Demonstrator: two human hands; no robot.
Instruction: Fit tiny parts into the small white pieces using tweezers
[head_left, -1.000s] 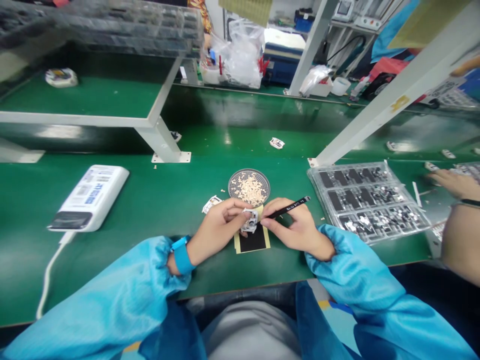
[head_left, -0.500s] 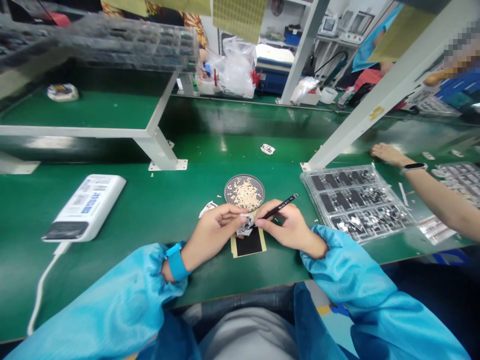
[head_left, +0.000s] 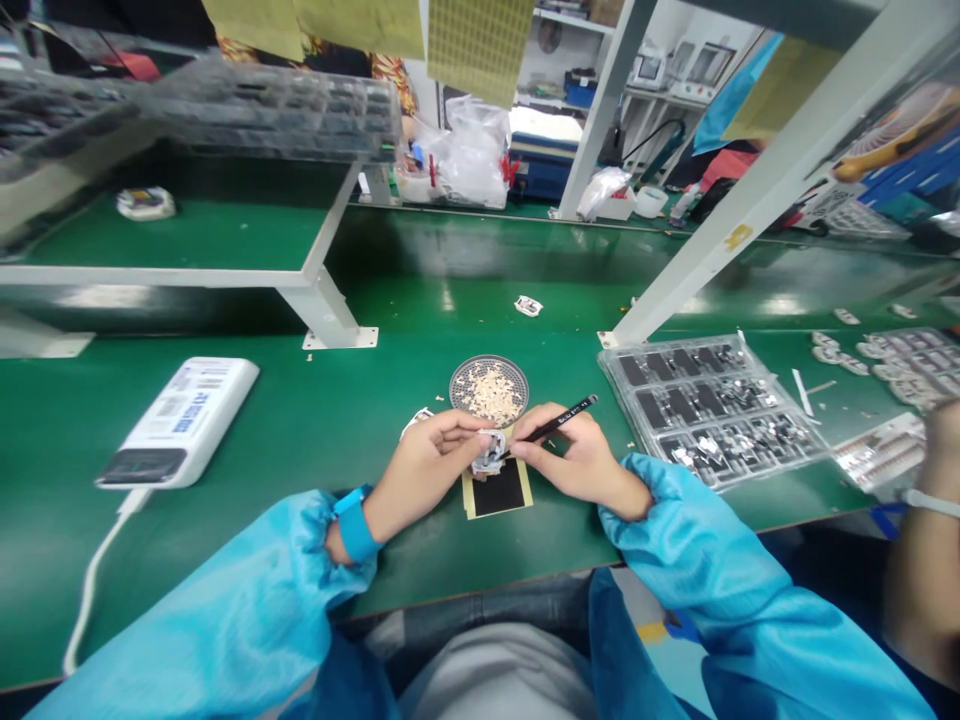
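Note:
My left hand (head_left: 427,455) pinches a small white and grey plastic housing (head_left: 491,452) between thumb and fingers. In my right hand (head_left: 566,455) is a slim black tweezers-like tool (head_left: 562,418) with pale lettering; its lower end meets the housing, though my fingers partly cover it. Under the housing lies a black pad (head_left: 501,488) with a yellowish border. Just beyond my hands sits a round grey dish (head_left: 452,385) heaped with tiny beige pieces (head_left: 489,390). Another white housing (head_left: 417,420) shows partly behind my left fingers.
Right of my hands is a clear tray (head_left: 780,455) of black and silver parts. A white power bank (head_left: 180,425) with a cable lies left. Metal rack posts (head_left: 326,310) stand on the green bench. A co-worker's arm (head_left: 934,540) is at the right edge.
The co-worker's arm has drawn back from the bench beyond the tray to the right edge. My hands keep nearly the same hold; the view has shifted slightly.

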